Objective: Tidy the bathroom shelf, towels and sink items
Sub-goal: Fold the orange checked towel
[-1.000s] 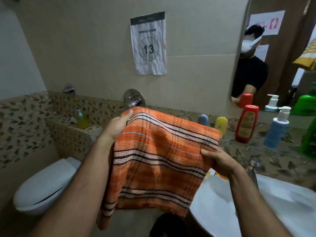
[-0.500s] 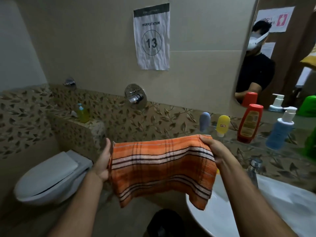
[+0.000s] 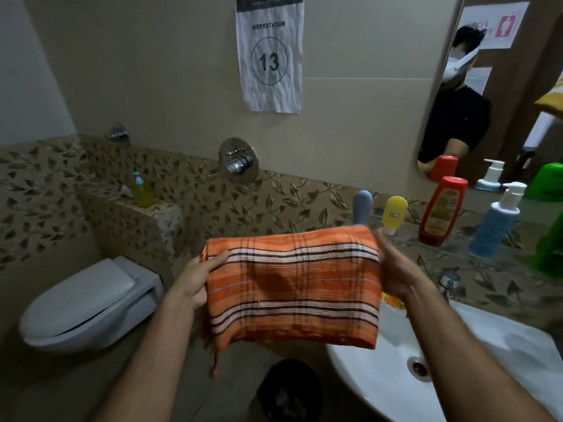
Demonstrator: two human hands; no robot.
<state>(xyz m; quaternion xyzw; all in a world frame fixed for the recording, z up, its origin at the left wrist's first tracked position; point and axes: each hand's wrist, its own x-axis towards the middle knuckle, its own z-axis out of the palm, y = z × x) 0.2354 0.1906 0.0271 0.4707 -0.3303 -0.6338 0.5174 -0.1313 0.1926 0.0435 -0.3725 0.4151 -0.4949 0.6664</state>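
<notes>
An orange striped towel [image 3: 292, 287], folded into a rectangle, hangs in the air between my hands above the floor, left of the white sink [image 3: 457, 373]. My left hand [image 3: 198, 278] grips its upper left corner, thumb on the front. My right hand [image 3: 396, 269] holds its right edge, fingers blurred. On the glass shelf [image 3: 499, 254] behind stand a grey-blue bottle [image 3: 362, 208], a yellow bottle [image 3: 394, 213], a red bottle [image 3: 441, 211], a blue pump bottle [image 3: 495, 223] and a green bottle [image 3: 551, 248].
A white toilet [image 3: 88, 303] with closed lid sits at the left. A green soap bottle [image 3: 143, 190] stands on the tiled ledge. A chrome wall valve [image 3: 239, 161] and tap [image 3: 447, 281] are near. A black bin [image 3: 289, 391] is below the towel. A mirror [image 3: 502, 86] hangs at the right.
The towel has been folded shorter, from a long hanging sheet to a compact rectangle. Both hands dropped lower and my left hand now grips the top left corner.
</notes>
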